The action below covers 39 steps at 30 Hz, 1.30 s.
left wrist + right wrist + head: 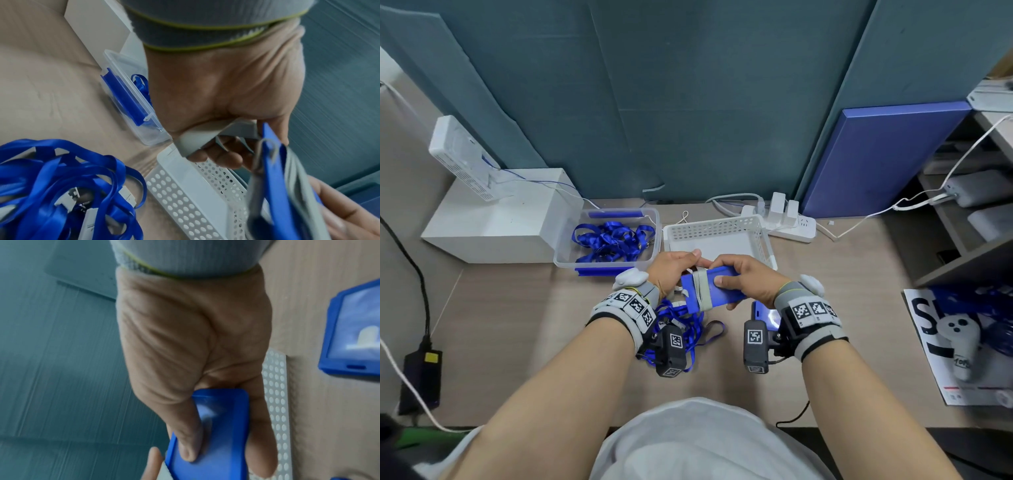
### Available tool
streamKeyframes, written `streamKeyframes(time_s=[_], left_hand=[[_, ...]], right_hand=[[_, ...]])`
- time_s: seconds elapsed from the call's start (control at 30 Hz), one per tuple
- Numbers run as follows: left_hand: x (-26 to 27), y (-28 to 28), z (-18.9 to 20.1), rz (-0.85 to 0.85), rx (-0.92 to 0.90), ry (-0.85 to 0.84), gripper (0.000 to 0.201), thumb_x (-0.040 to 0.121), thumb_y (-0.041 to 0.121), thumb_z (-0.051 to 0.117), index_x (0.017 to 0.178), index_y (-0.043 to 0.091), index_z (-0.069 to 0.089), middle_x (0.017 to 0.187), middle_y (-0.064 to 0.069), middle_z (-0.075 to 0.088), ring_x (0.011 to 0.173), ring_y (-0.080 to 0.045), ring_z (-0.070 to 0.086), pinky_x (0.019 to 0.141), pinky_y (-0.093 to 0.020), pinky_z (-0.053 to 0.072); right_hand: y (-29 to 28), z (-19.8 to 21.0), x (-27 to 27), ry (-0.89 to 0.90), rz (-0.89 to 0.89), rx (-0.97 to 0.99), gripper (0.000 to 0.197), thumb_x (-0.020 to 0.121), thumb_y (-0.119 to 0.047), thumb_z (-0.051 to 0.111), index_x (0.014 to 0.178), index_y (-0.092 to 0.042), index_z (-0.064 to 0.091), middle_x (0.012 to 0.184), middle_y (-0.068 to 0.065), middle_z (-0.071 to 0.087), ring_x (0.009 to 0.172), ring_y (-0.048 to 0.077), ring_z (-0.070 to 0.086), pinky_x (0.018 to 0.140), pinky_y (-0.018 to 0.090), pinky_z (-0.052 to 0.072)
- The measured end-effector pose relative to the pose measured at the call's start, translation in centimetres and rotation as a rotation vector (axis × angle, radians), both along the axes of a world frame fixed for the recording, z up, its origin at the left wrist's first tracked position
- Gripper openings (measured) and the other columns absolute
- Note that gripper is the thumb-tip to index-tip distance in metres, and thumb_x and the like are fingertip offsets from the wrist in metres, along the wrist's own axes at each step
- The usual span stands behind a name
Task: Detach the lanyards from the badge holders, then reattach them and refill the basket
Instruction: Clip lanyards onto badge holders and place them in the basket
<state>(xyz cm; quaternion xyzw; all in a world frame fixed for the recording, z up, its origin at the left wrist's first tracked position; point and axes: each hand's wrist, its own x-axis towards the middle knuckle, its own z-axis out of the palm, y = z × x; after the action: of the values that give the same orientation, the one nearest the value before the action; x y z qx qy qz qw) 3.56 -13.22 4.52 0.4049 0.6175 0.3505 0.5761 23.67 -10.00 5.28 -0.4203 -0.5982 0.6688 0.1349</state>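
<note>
Above the near edge of the white perforated plastic basket (717, 228), the right hand (748, 279) grips a blue rectangular plastic badge holder (717, 289) by its end. The left hand (671, 270) pinches the grey fabric lanyard (702, 287) wrapped round it. The clip is blurred.

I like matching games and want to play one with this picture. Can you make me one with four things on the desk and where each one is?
Things:
1. white perforated basket
2. clear plastic box
3. blue badge holder wrapped in a grey lanyard
4. loose pile of blue lanyards

Places:
A. on the desk under the left wrist
B. held between the left hand and right hand
C. just beyond the hands, nothing showing inside
D. left of the basket, holding blue lanyards

Pairs: 1-C, 2-D, 3-B, 4-A
</note>
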Motion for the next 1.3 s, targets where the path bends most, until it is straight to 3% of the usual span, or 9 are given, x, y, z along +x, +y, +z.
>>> streamKeyframes(time_s=[0.1, 0.2, 0.3, 0.5, 0.7, 0.9, 1.03, 1.17, 1.3], left_hand=[[0.4, 0.5, 0.1, 0.134, -0.082, -0.114, 0.036, 0.103, 0.036, 0.05, 0.094, 0.011, 0.075, 0.097, -0.02, 0.075, 0.079, -0.026, 0.069, 0.078, -0.033, 0.057], [0.2, 0.0, 0.1, 0.166, -0.174, -0.157, 0.047, 0.105, 0.037, 0.039, 0.086, 0.007, 0.069, 0.081, -0.015, 0.071, 0.071, -0.028, 0.063, 0.07, -0.034, 0.05], [-0.1, -0.7, -0.4, 0.139, -0.161, -0.241, 0.041, 0.098, 0.029, 0.044, 0.078, 0.002, 0.069, 0.078, -0.015, 0.07, 0.068, -0.029, 0.064, 0.069, -0.035, 0.047], [0.7, -0.6, -0.6, -0.006, -0.024, 0.104, 0.036, 0.097, 0.034, 0.063, 0.071, 0.01, 0.056, 0.058, -0.002, 0.052, 0.046, -0.008, 0.054, 0.048, -0.018, 0.045], [-0.2, -1.0, -1.5, 0.022, 0.059, 0.314, 0.046, 0.094, 0.033, 0.068, 0.061, 0.017, 0.041, 0.054, 0.002, 0.039, 0.041, -0.004, 0.044, 0.041, -0.014, 0.039], [0.3, -0.8, -1.0, -0.043, 0.106, 0.48, 0.048, 0.091, 0.034, 0.07, 0.056, 0.018, 0.041, 0.053, 0.003, 0.037, 0.038, -0.005, 0.038, 0.039, -0.015, 0.031], [0.6, -0.5, -1.3, -0.037, 0.188, 0.577, 0.047, 0.087, 0.035, 0.074, 0.051, 0.022, 0.047, 0.078, 0.005, 0.044, 0.065, -0.008, 0.048, 0.056, -0.02, 0.033], [1.3, 0.0, -0.4, 0.072, 0.192, 0.427, 0.039, 0.089, 0.025, 0.074, 0.052, 0.02, 0.062, 0.103, 0.009, 0.053, 0.087, -0.002, 0.057, 0.069, -0.004, 0.038], [1.1, 0.5, 0.0, 0.14, 0.206, 0.191, 0.036, 0.089, 0.023, 0.073, 0.055, 0.012, 0.067, 0.081, 0.0, 0.073, 0.081, -0.014, 0.066, 0.086, -0.032, 0.048]], right_hand=[[-0.1, 0.0, -0.2, 0.071, -0.104, 0.002, 0.011, 0.098, -0.001, 0.061, 0.094, -0.012, 0.061, 0.074, -0.008, 0.065, 0.065, 0.008, 0.057, 0.056, 0.022, 0.045], [0.2, 0.3, -0.6, 0.228, -0.313, -0.137, 0.022, 0.098, -0.002, 0.059, 0.085, -0.018, 0.053, 0.07, -0.001, 0.063, 0.061, 0.012, 0.057, 0.052, 0.023, 0.044], [1.3, 0.4, -0.6, 0.154, -0.411, -0.088, 0.029, 0.097, -0.003, 0.062, 0.079, -0.021, 0.049, 0.075, 0.003, 0.063, 0.061, 0.016, 0.059, 0.051, 0.025, 0.046], [0.8, -1.2, -1.5, -0.049, -0.454, -0.015, 0.027, 0.089, -0.01, 0.068, 0.075, -0.021, 0.047, 0.086, 0.014, 0.057, 0.08, 0.026, 0.057, 0.07, 0.046, 0.051], [0.3, -0.8, -2.8, -0.162, -0.308, 0.044, 0.027, 0.067, -0.013, 0.063, 0.075, -0.02, 0.038, 0.074, 0.008, 0.046, 0.072, 0.021, 0.044, 0.065, 0.04, 0.04], [-0.4, -1.7, -3.3, -0.213, -0.306, 0.113, 0.02, 0.094, -0.026, 0.061, 0.11, -0.02, 0.05, 0.098, 0.002, 0.068, 0.091, 0.024, 0.064, 0.088, 0.046, 0.054], [-0.5, -1.9, -3.2, -0.252, -0.317, 0.234, 0.023, 0.096, -0.016, 0.056, 0.116, -0.027, 0.053, 0.102, -0.003, 0.07, 0.097, 0.023, 0.066, 0.092, 0.045, 0.054], [-0.8, -1.8, -3.2, -0.265, -0.365, 0.276, 0.044, 0.095, -0.012, 0.055, 0.132, -0.034, 0.045, 0.1, -0.003, 0.068, 0.088, 0.02, 0.064, 0.082, 0.037, 0.054], [-1.2, -1.9, -3.3, -0.233, -0.363, 0.306, 0.043, 0.094, -0.009, 0.055, 0.123, -0.04, 0.046, 0.095, -0.007, 0.067, 0.077, 0.016, 0.061, 0.069, 0.031, 0.05]])
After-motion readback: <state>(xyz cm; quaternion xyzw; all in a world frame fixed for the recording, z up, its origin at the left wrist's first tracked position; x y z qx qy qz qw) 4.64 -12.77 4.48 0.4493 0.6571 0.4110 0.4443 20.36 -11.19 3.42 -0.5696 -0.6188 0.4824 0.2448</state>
